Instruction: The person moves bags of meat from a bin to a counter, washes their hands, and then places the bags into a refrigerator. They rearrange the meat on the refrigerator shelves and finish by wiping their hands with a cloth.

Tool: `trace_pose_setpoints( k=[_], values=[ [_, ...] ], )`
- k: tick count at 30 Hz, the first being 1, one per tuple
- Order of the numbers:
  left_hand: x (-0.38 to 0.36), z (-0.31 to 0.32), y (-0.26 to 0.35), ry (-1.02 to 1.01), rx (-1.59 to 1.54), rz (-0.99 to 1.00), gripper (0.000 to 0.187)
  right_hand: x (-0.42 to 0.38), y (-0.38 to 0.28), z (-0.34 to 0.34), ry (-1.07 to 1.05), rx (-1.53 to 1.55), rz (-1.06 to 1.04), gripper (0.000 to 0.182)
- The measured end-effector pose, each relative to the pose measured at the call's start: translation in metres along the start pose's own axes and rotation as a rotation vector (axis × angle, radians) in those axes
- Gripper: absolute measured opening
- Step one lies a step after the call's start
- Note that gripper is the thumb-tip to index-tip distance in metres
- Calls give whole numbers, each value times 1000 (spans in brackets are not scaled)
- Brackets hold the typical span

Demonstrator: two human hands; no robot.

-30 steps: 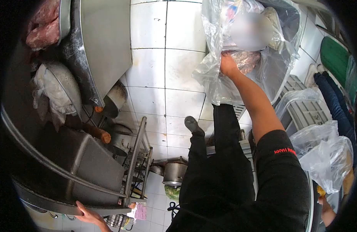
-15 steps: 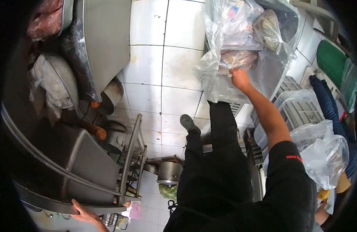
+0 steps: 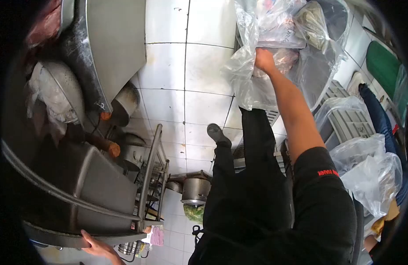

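Observation:
My right hand (image 3: 265, 62) is closed inside a large bin (image 3: 334, 24) lined with clear plastic (image 3: 243, 81). It grips the top of a clear plastic bag (image 3: 287, 59) with something pinkish, like meat, in it; the fingertips are partly hidden. Beside that bag lie a larger white printed bag (image 3: 279, 28) and a knotted bag (image 3: 313, 24) with pale brownish contents. At the lower left, my left hand (image 3: 98, 247) holds the rim of a dark metal counter (image 3: 71, 236), thumb on the near side, some fingers out of sight.
A steel cabinet (image 3: 118, 39), a rail frame (image 3: 150, 176) and a pot (image 3: 196, 191) stand to the left and below. Grey crates (image 3: 350, 123) with plastic sheeting (image 3: 367, 172) are at the right, near another person's leg (image 3: 376, 115). White tiles (image 3: 208, 70) cover the floor.
My right hand has shifted up and slightly left, to the upper corner of the bag. The view has moved a little; my left hand stays on the rim.

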State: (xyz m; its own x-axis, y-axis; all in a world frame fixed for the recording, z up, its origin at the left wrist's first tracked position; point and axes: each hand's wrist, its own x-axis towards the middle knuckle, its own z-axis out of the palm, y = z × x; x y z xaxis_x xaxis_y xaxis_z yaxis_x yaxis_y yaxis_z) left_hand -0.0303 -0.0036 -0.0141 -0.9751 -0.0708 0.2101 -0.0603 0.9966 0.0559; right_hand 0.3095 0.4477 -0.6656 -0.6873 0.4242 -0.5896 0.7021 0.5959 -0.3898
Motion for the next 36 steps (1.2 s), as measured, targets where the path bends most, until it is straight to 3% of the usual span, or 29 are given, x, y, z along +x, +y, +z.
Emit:
trace_pose_setpoints(
  k=[1, 2, 4, 8, 9, 13, 15, 19, 22, 23, 25, 26, 27, 29, 30, 31, 33, 34, 36],
  values=[
    [0, 2, 6, 1, -7, -5, 47, -6, -5, -12, -12, -5, 5, 19],
    [2, 0, 7, -26, 39, 21, 46, -16, -10, -27, -158, -30, 154, 22],
    [1, -2, 7, -73, 116, 61, 44, -39, -7, -49, -166, -12, 157, 22],
    [-8, 13, 36, 51, 4, 299, 41, -101, -3, -93, -155, 5, 167, 21],
    [-3, 6, 19, -39, 3, 196, 41, -122, -14, -116, -125, 43, 225, 21],
    [-6, 3, 32, -47, 71, 183, 38, -172, -31, -164, -1, 264, 221, 18],
    [-4, 2, 26, -59, 50, 186, 45, -190, -47, -195, 34, 433, 245, 16],
    [1, -1, 28, 98, 205, 446, 52, -227, -81, -251, 86, 651, 380, 17],
    [0, -5, 24, 30, 196, 344, 70, -253, -95, -283, 174, 932, 441, 19],
    [-2, -7, 20, 21, 171, 324, 71, -263, -104, -301, 96, 1054, 440, 16],
    [-3, -11, 17, -5, 95, 317, 73, -285, -167, -338, 151, 1374, 511, 16],
    [-1, -5, 11, 102, 45, 363, 71, -280, -150, -343, 66, 1380, 501, 20],
    [-4, -4, 5, 211, 0, 411, 68, -288, -172, -356, 69, 1424, 490, 23],
    [-15, -40, 19, -63, -106, 254, 63, -317, -235, -378, 76, 1513, 473, 28],
    [-16, -31, 8, 139, -246, 346, 63, -322, -241, -383, -60, 1571, 359, 33],
    [-18, -20, -6, 350, -376, 438, 64, -340, -261, -389, -58, 1582, 342, 34],
    [-36, -19, -20, 501, -507, 552, 61, -372, -329, -403, -69, 1610, 282, 36],
    [-59, -12, -24, 343, -628, 530, 58, -387, -359, -402, -32, 1602, 282, 37],
    [-125, 4, -17, 90, -866, 425, 52, -403, -367, -410, -182, 1577, 197, 34]
  ],
)
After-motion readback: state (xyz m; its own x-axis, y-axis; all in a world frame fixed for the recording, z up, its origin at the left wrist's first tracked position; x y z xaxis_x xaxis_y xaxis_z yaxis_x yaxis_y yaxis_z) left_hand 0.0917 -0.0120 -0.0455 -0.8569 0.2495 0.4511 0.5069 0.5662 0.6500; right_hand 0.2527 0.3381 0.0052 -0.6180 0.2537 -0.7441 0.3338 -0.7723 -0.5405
